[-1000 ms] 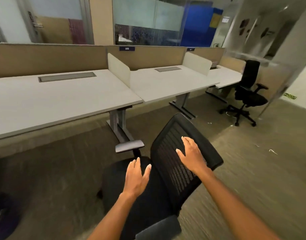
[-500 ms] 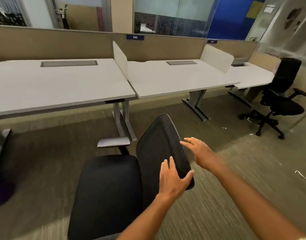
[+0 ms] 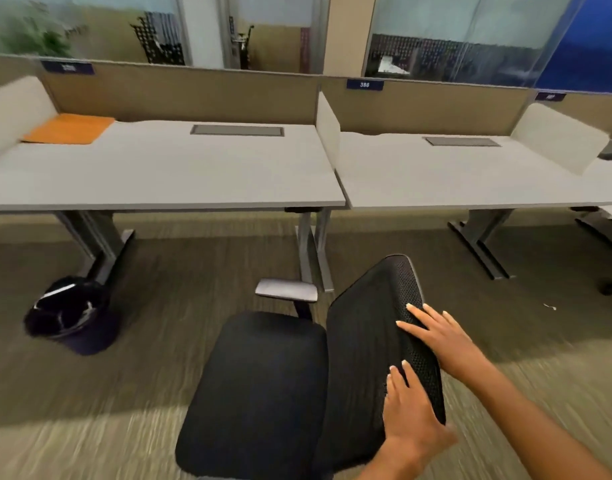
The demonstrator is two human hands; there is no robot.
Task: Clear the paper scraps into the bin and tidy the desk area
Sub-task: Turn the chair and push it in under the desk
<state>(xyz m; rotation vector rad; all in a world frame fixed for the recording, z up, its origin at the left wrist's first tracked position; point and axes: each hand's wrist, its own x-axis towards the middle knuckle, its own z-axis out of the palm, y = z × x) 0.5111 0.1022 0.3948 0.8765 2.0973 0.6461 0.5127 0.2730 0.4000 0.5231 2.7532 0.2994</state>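
A black office chair (image 3: pixel 263 382) stands on the carpet in front of me, its mesh backrest (image 3: pixel 370 334) turned to the right. My left hand (image 3: pixel 410 419) lies flat on the lower edge of the backrest, fingers spread. My right hand (image 3: pixel 439 336) rests on the backrest's outer edge higher up, fingers extended. Neither hand wraps around anything. A dark bin (image 3: pixel 70 313) with a black liner sits on the floor under the left desk (image 3: pixel 166 171). A small white paper scrap (image 3: pixel 550 307) lies on the carpet at the right.
An orange folder (image 3: pixel 68 129) lies at the left desk's back corner. A second desk (image 3: pixel 453 174) adjoins on the right, split off by a white divider (image 3: pixel 327 128). Grey desk legs (image 3: pixel 313 251) stand just beyond the chair's armrest (image 3: pixel 286 289).
The view has swung left, bringing the bin and the orange folder into sight. The chair has turned with it. Both hands now lie on the backrest edge.
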